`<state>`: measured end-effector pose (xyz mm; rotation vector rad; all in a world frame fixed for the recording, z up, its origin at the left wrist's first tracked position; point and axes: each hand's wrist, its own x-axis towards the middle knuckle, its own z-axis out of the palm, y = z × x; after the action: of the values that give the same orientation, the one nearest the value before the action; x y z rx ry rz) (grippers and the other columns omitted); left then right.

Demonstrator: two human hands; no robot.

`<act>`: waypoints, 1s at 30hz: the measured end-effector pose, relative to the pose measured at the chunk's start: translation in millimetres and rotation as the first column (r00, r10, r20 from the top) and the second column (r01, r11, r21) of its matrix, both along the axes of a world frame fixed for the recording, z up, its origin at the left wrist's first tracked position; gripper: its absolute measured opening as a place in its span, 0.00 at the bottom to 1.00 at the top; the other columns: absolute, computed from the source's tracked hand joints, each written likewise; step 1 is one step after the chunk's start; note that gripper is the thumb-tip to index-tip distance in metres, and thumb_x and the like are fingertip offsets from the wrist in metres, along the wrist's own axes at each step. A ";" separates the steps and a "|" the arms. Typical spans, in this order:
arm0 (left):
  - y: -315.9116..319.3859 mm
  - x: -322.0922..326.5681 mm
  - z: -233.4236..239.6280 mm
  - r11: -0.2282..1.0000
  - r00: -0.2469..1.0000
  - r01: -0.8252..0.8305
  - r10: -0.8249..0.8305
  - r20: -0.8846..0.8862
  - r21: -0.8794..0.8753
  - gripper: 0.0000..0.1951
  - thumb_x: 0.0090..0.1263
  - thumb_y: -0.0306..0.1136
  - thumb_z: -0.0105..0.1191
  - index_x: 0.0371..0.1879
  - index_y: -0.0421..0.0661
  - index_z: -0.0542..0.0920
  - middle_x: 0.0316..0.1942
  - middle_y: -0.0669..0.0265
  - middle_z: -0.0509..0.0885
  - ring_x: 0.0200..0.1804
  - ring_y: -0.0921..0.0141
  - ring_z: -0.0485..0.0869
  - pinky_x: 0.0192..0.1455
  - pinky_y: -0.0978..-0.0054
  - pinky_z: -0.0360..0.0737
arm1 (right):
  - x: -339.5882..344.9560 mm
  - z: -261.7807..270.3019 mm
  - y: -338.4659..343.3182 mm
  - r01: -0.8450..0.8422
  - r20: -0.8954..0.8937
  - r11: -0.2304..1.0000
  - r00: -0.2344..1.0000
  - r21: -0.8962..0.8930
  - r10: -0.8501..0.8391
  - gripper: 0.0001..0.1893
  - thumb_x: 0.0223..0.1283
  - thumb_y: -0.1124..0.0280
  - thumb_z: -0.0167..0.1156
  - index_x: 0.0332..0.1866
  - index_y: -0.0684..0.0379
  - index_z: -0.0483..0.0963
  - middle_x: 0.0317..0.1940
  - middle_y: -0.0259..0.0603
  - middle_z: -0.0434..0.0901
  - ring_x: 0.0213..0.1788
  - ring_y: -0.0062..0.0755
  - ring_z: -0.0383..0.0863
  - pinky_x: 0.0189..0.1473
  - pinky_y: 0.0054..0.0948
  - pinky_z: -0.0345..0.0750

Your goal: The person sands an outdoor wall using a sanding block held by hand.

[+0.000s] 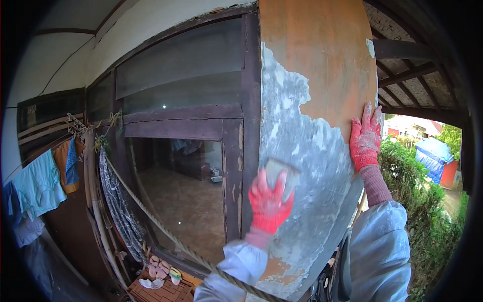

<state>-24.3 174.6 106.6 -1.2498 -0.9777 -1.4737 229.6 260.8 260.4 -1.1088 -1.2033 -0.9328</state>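
Note:
My left hand [269, 200], in a red work glove and blurred, grips a flat greyish block or plate [282, 175] against the wall. What kind of tool it is, I cannot tell. Around it the wall [302, 147] shows a grey and white patchy surface with a ragged edge, bordered above by orange-brown paint [328, 71]. My right hand [366, 139], in a red glove dusted with white, lies flat with fingers spread on the wall's right edge, above and to the right of the left hand. It holds nothing.
A purple-brown window frame [251, 94] with peeling paint adjoins the wall's left side. A rope [169, 236] crosses low in front of my left forearm. Clothes [41, 185] hang at the left, near bamboo poles [98, 211]. A brown woven-look box [162, 290] stands below the window; bushes [422, 219] grow at the right.

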 end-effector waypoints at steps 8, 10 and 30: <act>-24.2 2.3 160.8 0.991 0.992 -0.106 0.111 0.062 -0.076 0.34 0.63 0.44 0.63 0.71 0.58 0.70 0.72 0.46 0.63 0.64 0.43 0.72 0.61 0.44 0.74 | -2.7 -8.0 -4.8 -0.011 0.003 1.000 1.000 -0.007 0.011 0.35 0.74 0.53 0.55 0.82 0.49 0.57 0.82 0.59 0.47 0.79 0.62 0.57 0.77 0.50 0.60; -27.8 9.4 163.1 0.991 0.993 -0.081 0.089 0.078 -0.103 0.35 0.62 0.43 0.63 0.71 0.58 0.70 0.71 0.46 0.62 0.64 0.43 0.71 0.59 0.45 0.75 | -2.9 -8.3 -7.4 -0.004 0.008 1.000 1.000 -0.019 0.004 0.35 0.73 0.54 0.55 0.82 0.48 0.57 0.82 0.58 0.48 0.78 0.62 0.58 0.77 0.50 0.61; -29.5 15.2 148.8 0.961 0.979 -0.206 0.203 -0.036 -0.186 0.36 0.59 0.46 0.64 0.70 0.60 0.73 0.67 0.49 0.66 0.62 0.46 0.72 0.58 0.46 0.74 | -5.3 -11.1 -12.8 0.014 0.002 0.999 1.000 -0.031 -0.014 0.34 0.74 0.54 0.54 0.82 0.46 0.58 0.82 0.56 0.49 0.79 0.60 0.57 0.75 0.50 0.63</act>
<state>-9.1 145.0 255.4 -1.2504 -1.2205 -1.2308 224.4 248.0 249.3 -1.1427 -1.2163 -0.9284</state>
